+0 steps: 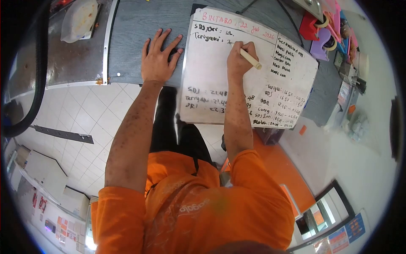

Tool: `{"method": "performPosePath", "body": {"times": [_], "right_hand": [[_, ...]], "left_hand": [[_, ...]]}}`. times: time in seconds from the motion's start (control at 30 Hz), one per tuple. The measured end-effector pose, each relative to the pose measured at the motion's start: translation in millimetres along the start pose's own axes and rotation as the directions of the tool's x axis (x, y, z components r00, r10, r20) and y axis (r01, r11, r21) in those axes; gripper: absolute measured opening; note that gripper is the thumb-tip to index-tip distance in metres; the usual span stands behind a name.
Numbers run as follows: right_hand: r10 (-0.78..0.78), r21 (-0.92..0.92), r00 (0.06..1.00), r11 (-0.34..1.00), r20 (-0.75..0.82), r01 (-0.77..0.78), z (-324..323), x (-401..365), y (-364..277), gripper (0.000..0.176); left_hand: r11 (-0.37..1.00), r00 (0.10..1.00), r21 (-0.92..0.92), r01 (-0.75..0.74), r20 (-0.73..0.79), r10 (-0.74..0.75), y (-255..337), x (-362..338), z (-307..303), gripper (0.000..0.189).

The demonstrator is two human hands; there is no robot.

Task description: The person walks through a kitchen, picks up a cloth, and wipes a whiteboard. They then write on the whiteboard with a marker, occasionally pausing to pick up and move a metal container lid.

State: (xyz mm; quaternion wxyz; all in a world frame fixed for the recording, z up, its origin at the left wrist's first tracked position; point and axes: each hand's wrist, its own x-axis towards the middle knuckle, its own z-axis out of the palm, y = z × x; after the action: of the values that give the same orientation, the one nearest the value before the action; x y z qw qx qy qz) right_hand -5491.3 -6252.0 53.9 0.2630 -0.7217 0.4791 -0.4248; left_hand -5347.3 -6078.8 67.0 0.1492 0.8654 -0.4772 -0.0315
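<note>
A whiteboard [207, 70] with red and black handwriting lies tilted on the grey tabletop, its lower edge overhanging the front. My right hand [242, 61] is closed around a cream-coloured marker [251, 59] and rests on the upper part of the board, beside the "Teriyaki" line. The marker's tip is mostly hidden by my fingers. Left of the board, my left hand [160, 57] lies flat on the grey tabletop [127, 42], its fingers spread and nothing in it.
At the back left, a stained translucent container [80, 19] sits on a metal surface [89, 55]. Tape in a purple dispenser [322, 44] and a red holder [309, 27] stand right of the board. A black cable [292, 23] runs behind the board.
</note>
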Motion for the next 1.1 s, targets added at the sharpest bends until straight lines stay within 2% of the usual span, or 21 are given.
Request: {"method": "performPosePath", "body": {"times": [0.07, 0.2, 0.23, 0.27, 0.3, 0.37, 0.4, 0.47, 0.53, 0.6, 0.63, 0.67, 0.7, 0.73, 0.8, 0.83, 0.9, 0.93, 0.97, 1.0, 1.1], "right_hand": [[0.069, 0.055, 0.991, 0.997, -0.112, -0.063, 4.7, 0.4, 3.7, 0.029], [-0.012, -0.016, 0.999, 1.0, -0.047, 0.011, -2.7, -0.6, 9.5, 0.029], [0.157, 0.182, 0.979, 0.974, -0.127, -0.132, -5.1, 0.3, 15.6, 0.028], [0.329, 0.384, 0.929, 0.89, -0.166, -0.247, -5.7, 3.2, 21.2, 0.028], [0.325, 0.386, 0.93, 0.891, -0.174, -0.239, -10.1, 8.5, 15.6, 0.028], [0.17, 0.217, 0.981, 0.965, -0.093, -0.147, -19.6, 16.4, 4.3, 0.03], [0.17, 0.213, 0.98, 0.966, -0.1, -0.146, -21.0, 15.5, 5.0, 0.03], [0.096, 0.072, 0.995, 0.993, -0.001, -0.096, -18.6, 11.8, 8.0, 0.03], [0.106, 0.062, 0.994, 0.993, -0.014, -0.105, -13.7, 12.9, 12.7, 0.031], [-0.044, -0.125, 0.998, 0.991, 0.046, 0.049, -14.0, 10.0, 21.4, 0.027], [-0.022, -0.147, 0.999, 0.989, 0.042, 0.028, -24.2, 8.7, 11.8, 0.027], [0.307, 0.266, 0.94, 0.928, -0.15, -0.261, -29.0, 19.1, 3.2, 0.026], [0.631, 0.672, 0.755, 0.639, -0.179, -0.375, -31.2, 28.7, -2.1, 0.024], [0.632, 0.67, 0.751, 0.643, -0.19, -0.371, -38.0, 32.6, 2.0, 0.024], [0.657, 0.788, 0.741, 0.527, -0.14, -0.318, -53.8, 45.1, 13.0, 0.023], [0.655, 0.791, 0.74, 0.53, -0.154, -0.304, -52.9, 46.5, 16.6, 0.023], [0.392, 0.517, 0.917, 0.8, -0.069, -0.303, -45.4, 40.3, 26.4, 0.02], [0.262, 0.356, 0.965, 0.9, 0.019, -0.252, -41.6, 38.4, 21.5, 0.019], [0.183, 0.362, 0.983, 0.915, 0.022, -0.179, -35.8, 34.9, 16.7, 0.019], [0.185, 0.36, 0.983, 0.916, 0.017, -0.178, -30.9, 30.4, 13.8, 0.019], [0.161, 0.201, 0.986, 0.965, 0.044, -0.166, -21.9, 22.7, 14.1, 0.026]], "left_hand": [[1.0, 1.0, 0.004, 0.004, -0.007, -0.004, -1.0, 3.0, -0.5, 0.039], [1.0, 1.0, -0.011, 0.002, 0.003, -0.002, 0.7, 0.1, -1.7, 0.038], [1.0, 1.0, -0.003, 0.011, 0.004, -0.011, 0.8, 2.3, -2.3, 0.038], [1.0, 1.0, -0.005, 0.005, -0.007, -0.005, 1.1, 3.6, -3.0, 0.038], [1.0, 1.0, -0.006, 0.01, 0.004, -0.01, 1.7, 2.8, -3.6, 0.038], [1.0, 1.0, -0.008, 0.011, 0.008, -0.01, 0.7, 3.8, -3.2, 0.038], [1.0, 1.0, -0.002, 0.01, 0.011, -0.01, 1.0, 3.3, -3.4, 0.038], [1.0, 1.0, 0.003, 0.009, 0.009, -0.009, 2.4, 3.5, -2.7, 0.038], [1.0, 1.0, 0.002, 0.017, 0.019, -0.017, 2.0, 4.1, -3.9, 0.037], [1.0, 1.0, 0.01, 0.012, 0.021, -0.012, -0.8, 6.4, -3.8, 0.037], [1.0, 1.0, 0.008, 0.003, 0.024, -0.003, 1.7, 3.2, -4.2, 0.037], [1.0, 0.999, -0.002, -0.014, 0.03, 0.014, 4.1, 3.1, -3.6, 0.037], [1.0, 1.0, -0.002, -0.008, 0.015, 0.008, 4.5, 4.8, -3.2, 0.037], [1.0, 1.0, 0.001, 0.001, 0.006, -0.001, 3.4, 3.9, -3.4, 0.037], [1.0, 1.0, -0.004, -0.021, 0.003, 0.021, 1.0, 3.5, -0.6, 0.037], [1.0, 1.0, -0.006, -0.013, 0.003, 0.013, 1.2, 3.5, -0.6, 0.037], [1.0, 1.0, -0.011, -0.014, -0.001, 0.014, 1.2, 4.7, -0.5, 0.037], [1.0, 1.0, 0.003, -0.009, 0.004, 0.009, 1.4, 4.7, -0.5, 0.037], [1.0, 1.0, 0.018, -0.003, 0.013, 0.003, 1.5, 3.4, -0.6, 0.037], [1.0, 1.0, 0.016, -0.009, 0.013, 0.009, 1.4, 2.3, -0.8, 0.037], [1.0, 1.0, 0.023, -0.017, 0.013, 0.017, 2.3, 2.5, -1.7, 0.037]]}}
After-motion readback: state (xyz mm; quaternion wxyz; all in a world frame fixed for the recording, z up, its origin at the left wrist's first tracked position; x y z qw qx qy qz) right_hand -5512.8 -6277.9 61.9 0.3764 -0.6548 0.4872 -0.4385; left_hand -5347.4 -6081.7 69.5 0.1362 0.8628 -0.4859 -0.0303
